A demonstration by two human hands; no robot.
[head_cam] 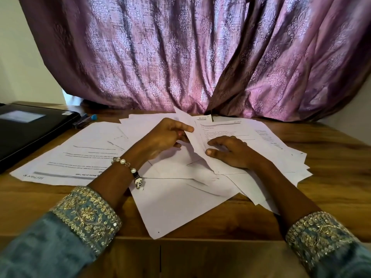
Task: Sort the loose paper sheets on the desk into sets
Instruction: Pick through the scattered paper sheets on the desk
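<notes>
Left hand [167, 135] pinching a lifted sheet [192, 135] above the paper pile [180, 197], right hand [228, 152] resting spread on the pile, laptop [30, 129] lying left of the pile

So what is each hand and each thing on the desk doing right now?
Left hand: pinches a lifted sheet's edge.
Lifted sheet: raised and tilted.
Right hand: fingers spread, pressing on the printed sheets.
Printed sheets: scattered, overlapping.
Black folder: closed, lying flat.
Pens: lying beside the folder.
Curtain: drawn shut.
</notes>
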